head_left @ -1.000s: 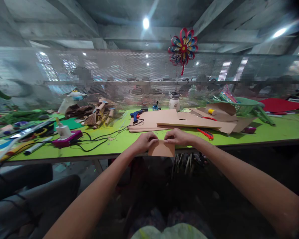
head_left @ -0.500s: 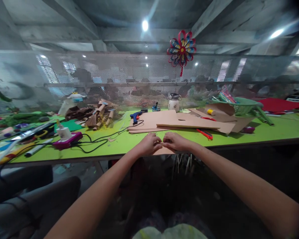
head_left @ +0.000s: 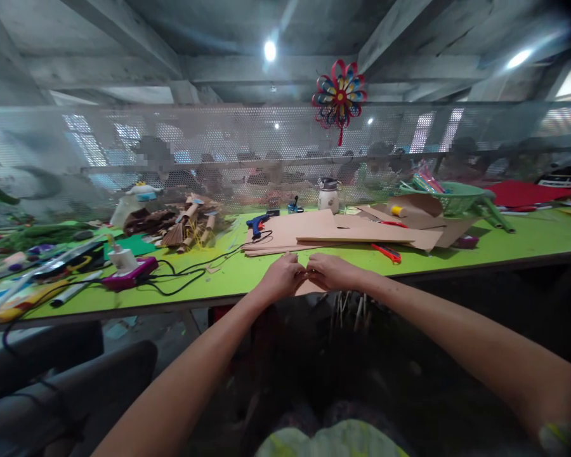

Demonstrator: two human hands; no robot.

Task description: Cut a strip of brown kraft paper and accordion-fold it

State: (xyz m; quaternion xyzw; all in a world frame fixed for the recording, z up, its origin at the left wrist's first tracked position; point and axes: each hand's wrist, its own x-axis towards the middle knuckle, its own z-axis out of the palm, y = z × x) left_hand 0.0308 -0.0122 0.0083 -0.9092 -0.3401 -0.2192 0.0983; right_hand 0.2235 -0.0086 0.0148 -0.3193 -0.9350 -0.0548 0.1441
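At the table's front edge, my left hand (head_left: pixel 284 277) and my right hand (head_left: pixel 330 273) meet with fingers curled and fingertips close together. Both are closed on a small piece of brown kraft paper (head_left: pixel 309 288), whose pale tan part shows beneath them; the rest is covered by my fingers. Just beyond lies a stack of brown kraft paper sheets (head_left: pixel 304 226), with a folded strip (head_left: pixel 356 240) on top. To the right of it rests a red utility knife (head_left: pixel 387 253). A blue glue gun (head_left: pixel 257 225) stands at the stack's left corner.
A purple power strip (head_left: pixel 131 274) with a white plug and black cables lies left. Behind it are paper rolls (head_left: pixel 190 228) and brown scraps. A patterned bottle (head_left: pixel 328 195), yellow tape (head_left: pixel 397 211) and green basket (head_left: pixel 459 198) stand at the back. A perforated screen (head_left: pixel 247 136) borders the green table (head_left: pixel 228 279).
My hands stay together at the paper piece, with the right fingers curled slightly closer over it. The whole view has shifted a little, so the scene sits slightly further left.
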